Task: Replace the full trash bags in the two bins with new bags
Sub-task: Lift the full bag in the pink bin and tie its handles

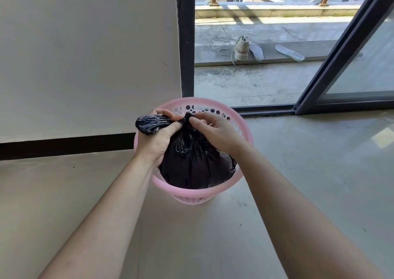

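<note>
Nearest us, our left hand (157,139) is curled round the twisted top of the black trash bag (191,165), whose end pokes out to the left. Our right hand (217,133) pinches the bag's neck just beside it, perhaps at a knot. The bag sits inside the pink bin (191,191), beneath both hands.
</note>
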A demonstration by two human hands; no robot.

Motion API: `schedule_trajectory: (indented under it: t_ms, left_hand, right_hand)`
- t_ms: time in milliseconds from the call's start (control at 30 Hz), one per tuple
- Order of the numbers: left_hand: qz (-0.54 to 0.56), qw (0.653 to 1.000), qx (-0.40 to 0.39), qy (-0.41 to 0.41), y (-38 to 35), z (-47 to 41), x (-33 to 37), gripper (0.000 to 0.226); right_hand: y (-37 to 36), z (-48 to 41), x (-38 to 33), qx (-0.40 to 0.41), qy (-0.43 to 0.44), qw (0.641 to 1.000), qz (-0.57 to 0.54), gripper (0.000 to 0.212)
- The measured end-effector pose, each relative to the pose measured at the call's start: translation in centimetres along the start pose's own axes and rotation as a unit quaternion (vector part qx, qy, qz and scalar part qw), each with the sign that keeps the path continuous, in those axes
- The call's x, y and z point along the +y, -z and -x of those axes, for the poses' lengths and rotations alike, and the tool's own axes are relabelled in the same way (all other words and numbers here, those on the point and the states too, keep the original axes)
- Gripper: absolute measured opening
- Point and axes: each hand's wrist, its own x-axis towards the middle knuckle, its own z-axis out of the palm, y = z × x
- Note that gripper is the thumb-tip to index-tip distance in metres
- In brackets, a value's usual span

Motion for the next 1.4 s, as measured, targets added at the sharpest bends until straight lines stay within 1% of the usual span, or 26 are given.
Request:
schedule_trajectory:
  t_ms: [67,133,233,267,333,400,467,600,633,667,733,767,800,833,867,900,967,1000,1033,1067,1100,1167,1200,1233,1300,1400]
  left_hand:
    - [-0.005,1.0,-0.015,0.006,-0.3,0.1,0.3,0.029]
    - [0.029,1.0,-0.005,0.011,-0.6,0.2,0.7,0.023]
    - [0.124,0.99,0.041,0.047,-1.3,0.0,1.6,0.006]
    - [0.137,0.987,0.063,0.055,-1.5,0.0,1.7,0.009]
    - [0.158,0.979,0.111,0.059,-1.5,0.0,1.7,0.014]
    - [0.148,0.976,0.151,0.056,-1.0,-0.2,1.9,0.018]
    - [0.123,0.978,0.161,0.05,-0.6,-0.5,2.6,0.022]
    - [0.044,0.985,0.161,0.033,-0.6,-0.7,3.3,0.014]
    - [0.012,0.987,0.156,0.041,-0.4,-0.8,3.5,0.018]
    - [-0.022,0.987,0.148,0.052,-0.1,-0.9,3.6,0.032]
    - [-0.136,0.98,0.145,0.015,1.0,-1.3,4.1,0.081]
    - [-0.21,0.967,0.142,-0.04,1.4,-1.3,4.5,0.098]
    - [-0.288,0.942,0.13,-0.11,1.6,-1.2,5.0,0.105]
    - [-0.37,0.906,0.107,-0.177,1.6,-1.2,5.2,0.103]
    - [-0.444,0.868,0.071,-0.211,1.6,-1.3,5.3,0.095]
    - [-0.5,0.842,0.017,-0.2,1.7,-1.3,5.1,0.085]
    - [-0.567,0.814,-0.101,-0.071,1.8,-1.4,3.8,0.068]
    - [-0.594,0.792,-0.142,-0.005,1.9,-1.3,2.9,0.065]
    - [-0.624,0.763,-0.166,0.031,1.7,-1.2,2.0,0.063]
    - [-0.65,0.739,-0.175,0.039,1.5,-1.1,1.4,0.059]
    - [-0.663,0.728,-0.173,0.032,1.2,-1.1,1.0,0.05]
    - [-0.647,0.745,-0.16,0.024,0.8,-1.2,0.5,0.019]
    - [-0.635,0.758,-0.15,0.017,0.8,-1.3,0.3,0.01]
    - [-0.628,0.767,-0.132,0.007,0.9,-1.4,0.0,0.008]
    - [-0.611,0.784,-0.11,-0.007,1.4,-1.3,-0.5,0.017]
    - [-0.573,0.816,-0.079,-0.001,1.9,-0.9,-0.4,0.028]
  right_hand:
    - [0.1,-0.2,0.3,0.046,0.004,0.999,0.028,0.01]
    - [0.2,-0.3,0.4,0.057,0.002,0.997,0.053,0.01]
    - [0.3,-0.1,0.6,0.05,0.025,0.973,0.225,0.009]
    - [0.4,0.0,0.8,0.045,0.024,0.959,0.28,0.012]
    - [0.8,0.2,0.7,0.057,0.009,0.94,0.337,0.018]
    - [1.5,0.3,0.6,0.083,-0.002,0.927,0.366,0.018]
    - [2.0,0.4,0.5,0.099,-0.011,0.923,0.372,0.016]
    - [1.1,0.7,0.2,0.11,-0.012,0.936,0.335,0.014]
    - [0.9,0.9,0.2,0.11,-0.018,0.944,0.311,0.015]
    - [0.8,1.0,0.1,0.113,-0.027,0.952,0.283,0.015]
    - [1.0,0.9,0.0,0.134,-0.046,0.964,0.224,0.013]
    - [1.1,0.7,-0.1,0.145,-0.05,0.968,0.2,0.012]
    - [1.2,0.5,-0.2,0.153,-0.049,0.969,0.185,0.013]
    - [1.1,0.4,-0.3,0.16,-0.046,0.97,0.179,0.016]
    - [1.1,0.4,-0.4,0.165,-0.041,0.97,0.176,0.017]
    - [0.9,0.4,-0.6,0.164,-0.035,0.971,0.173,0.017]
    - [0.5,0.3,-0.7,0.151,-0.029,0.976,0.156,0.013]
    - [0.3,0.2,-0.6,0.143,-0.028,0.98,0.134,0.01]
    - [0.0,0.0,-0.5,0.133,-0.029,0.985,0.105,0.008]
    - [-0.3,-0.2,-0.3,0.123,-0.032,0.989,0.078,0.007]
    - [-0.6,-0.4,-0.1,0.112,-0.037,0.991,0.06,0.007]
    - [-1.0,-0.8,0.1,0.091,-0.041,0.994,0.049,0.014]
    - [-1.1,-0.9,0.2,0.082,-0.04,0.995,0.05,0.018]
    - [-1.2,-1.0,0.3,0.069,-0.042,0.995,0.053,0.022]
    - [-1.5,-1.0,0.7,0.036,-0.055,0.995,0.071,0.03]
    - [-2.0,-0.2,1.4,0.017,-0.063,0.993,0.1,0.023]
